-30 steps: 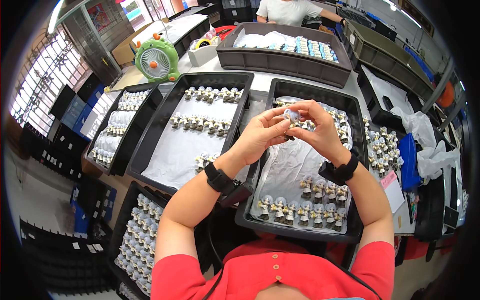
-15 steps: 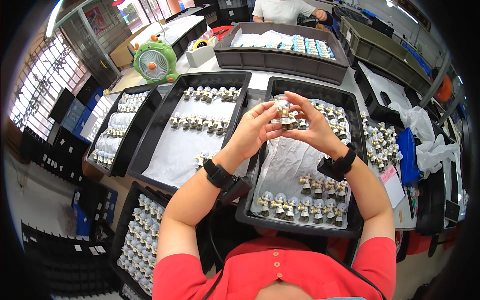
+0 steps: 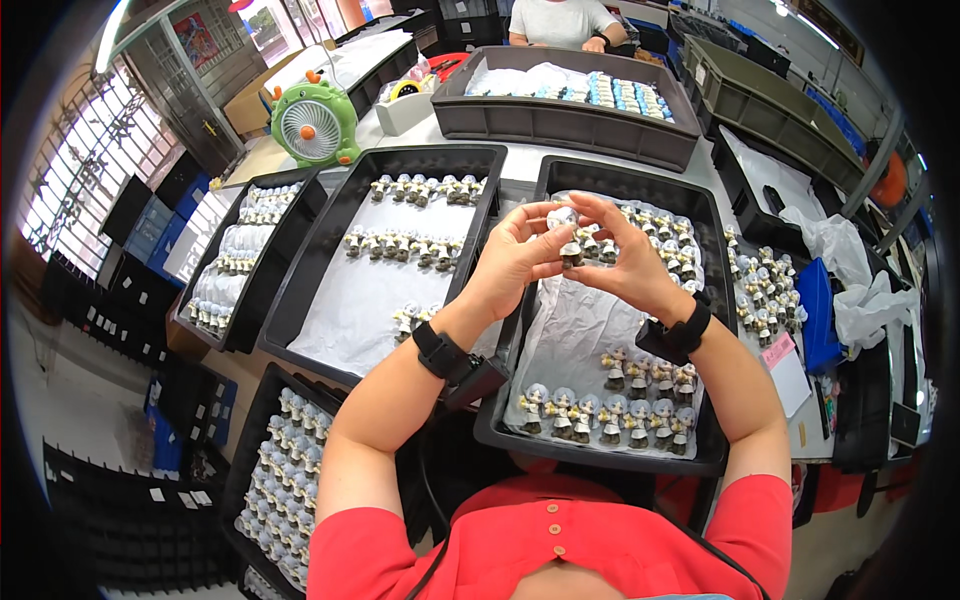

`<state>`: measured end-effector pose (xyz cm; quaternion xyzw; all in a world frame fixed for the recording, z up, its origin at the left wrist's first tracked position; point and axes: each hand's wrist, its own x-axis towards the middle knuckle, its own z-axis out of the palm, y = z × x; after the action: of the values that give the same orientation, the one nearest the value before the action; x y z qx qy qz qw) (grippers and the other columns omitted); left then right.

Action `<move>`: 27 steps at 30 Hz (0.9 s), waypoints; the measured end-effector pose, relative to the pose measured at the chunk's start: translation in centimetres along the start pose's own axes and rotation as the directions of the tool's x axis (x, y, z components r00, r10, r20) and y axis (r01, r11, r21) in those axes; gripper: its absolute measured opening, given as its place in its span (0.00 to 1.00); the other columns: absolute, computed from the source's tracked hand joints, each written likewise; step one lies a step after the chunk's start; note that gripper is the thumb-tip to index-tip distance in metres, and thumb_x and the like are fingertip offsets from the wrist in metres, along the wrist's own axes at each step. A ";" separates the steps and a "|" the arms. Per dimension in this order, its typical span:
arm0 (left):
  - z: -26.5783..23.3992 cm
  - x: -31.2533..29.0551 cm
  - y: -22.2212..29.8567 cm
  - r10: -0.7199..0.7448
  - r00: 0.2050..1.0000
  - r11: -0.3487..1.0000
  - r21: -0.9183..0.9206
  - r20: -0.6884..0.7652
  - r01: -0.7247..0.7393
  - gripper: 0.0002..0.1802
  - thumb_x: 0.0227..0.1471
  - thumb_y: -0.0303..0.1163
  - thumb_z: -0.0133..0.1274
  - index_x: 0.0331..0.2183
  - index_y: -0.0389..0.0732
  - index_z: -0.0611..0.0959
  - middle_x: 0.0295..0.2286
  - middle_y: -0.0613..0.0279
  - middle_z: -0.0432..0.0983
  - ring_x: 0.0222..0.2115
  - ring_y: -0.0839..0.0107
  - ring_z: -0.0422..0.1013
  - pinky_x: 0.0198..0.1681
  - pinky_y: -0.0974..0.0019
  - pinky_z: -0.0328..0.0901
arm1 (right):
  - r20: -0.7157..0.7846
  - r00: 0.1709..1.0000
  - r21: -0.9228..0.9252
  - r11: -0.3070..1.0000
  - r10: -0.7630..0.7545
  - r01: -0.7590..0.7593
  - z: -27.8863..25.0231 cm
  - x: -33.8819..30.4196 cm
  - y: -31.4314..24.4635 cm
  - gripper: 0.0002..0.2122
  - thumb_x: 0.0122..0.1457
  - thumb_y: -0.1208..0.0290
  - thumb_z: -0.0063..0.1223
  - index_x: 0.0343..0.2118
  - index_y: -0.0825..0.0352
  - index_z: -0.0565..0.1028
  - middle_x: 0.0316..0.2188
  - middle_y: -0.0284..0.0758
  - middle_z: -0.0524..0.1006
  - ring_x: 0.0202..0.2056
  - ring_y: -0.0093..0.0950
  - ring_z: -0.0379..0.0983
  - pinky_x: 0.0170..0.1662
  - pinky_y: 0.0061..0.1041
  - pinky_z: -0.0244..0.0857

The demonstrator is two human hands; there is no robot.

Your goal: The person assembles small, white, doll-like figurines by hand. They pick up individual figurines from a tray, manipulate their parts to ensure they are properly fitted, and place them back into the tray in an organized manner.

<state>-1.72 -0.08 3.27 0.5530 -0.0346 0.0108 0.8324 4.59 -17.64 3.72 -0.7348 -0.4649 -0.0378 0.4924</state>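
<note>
Over the far part of the right black tray [image 3: 487, 425], both hands are raised around a small figurine [image 3: 568, 238] with pale silver hair, a white and gold outfit and a dark base. My left hand [image 3: 508, 258] pinches it between thumb and fingers. Curved round its other side is my right hand [image 3: 640, 262], fingertips by the head and thumb by the base; exact contact there is partly hidden. Similar figurines [image 3: 610, 418] stand in rows on white sheeting in this tray, at its near end and along its far right.
Left of it, another black tray [image 3: 275, 310] holds spaced rows of figurines; more filled trays lie beyond and below. A green fan [image 3: 312, 125] and a grey bin [image 3: 560, 125] stand at the back. Loose figurines [image 3: 765, 290] lie to the right. A person [image 3: 565, 22] sits opposite.
The figurine has turned and tilted between my hands and sits slightly lower. My right fingers have spread a little away from it. The person opposite has drawn an arm in.
</note>
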 end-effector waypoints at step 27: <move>0.3 -0.1 -0.3 -0.045 0.959 0.990 -0.116 0.279 0.080 0.24 0.59 0.42 0.41 0.50 0.35 0.67 0.46 0.57 0.69 0.44 0.63 0.70 0.45 0.64 0.68 | -0.132 0.967 -0.043 0.976 -0.219 0.215 0.6 -0.1 -1.2 0.45 0.39 0.74 0.65 0.61 0.61 0.49 0.50 0.37 0.69 0.45 0.30 0.69 0.46 0.26 0.66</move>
<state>-1.80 -0.46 3.10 0.4960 -0.1333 -0.0949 0.8528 3.43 -17.18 4.22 -0.6820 -0.5073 -0.1479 0.5056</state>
